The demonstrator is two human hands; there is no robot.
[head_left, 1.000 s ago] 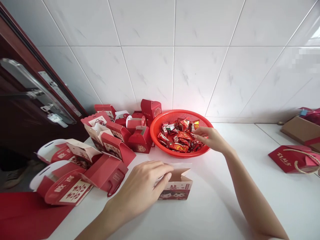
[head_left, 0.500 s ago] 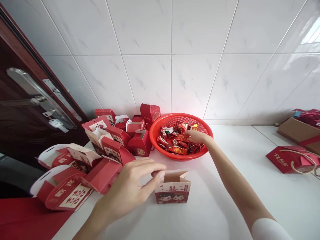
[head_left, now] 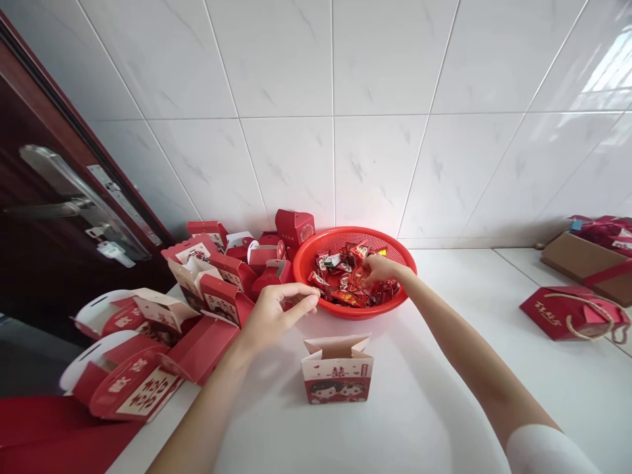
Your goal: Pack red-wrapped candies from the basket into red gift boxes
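Note:
A small cream and red box (head_left: 338, 382) with two cartoon faces stands upright on the white table, its top flaps open. Behind it sits a red plastic basket (head_left: 355, 313) holding several wrapped candies (head_left: 345, 280). My right hand (head_left: 381, 270) reaches into the basket, its fingertips bent down among the candies; what they hold, if anything, is hidden. My left hand (head_left: 284, 309) hovers between the box and the basket's left edge, thumb and forefinger close together, nothing visible between them.
Several red gift boxes (head_left: 212, 342) crowd the table's left side, beside a dark door with a metal handle (head_left: 83, 204). On the right lie a red box with rope handles (head_left: 567, 315) and a brown carton (head_left: 573, 260). A tiled wall (head_left: 380, 171) rises behind.
My left hand has moved away from the small box, up toward the basket. My right hand has shifted slightly within the basket. The view has tilted a little.

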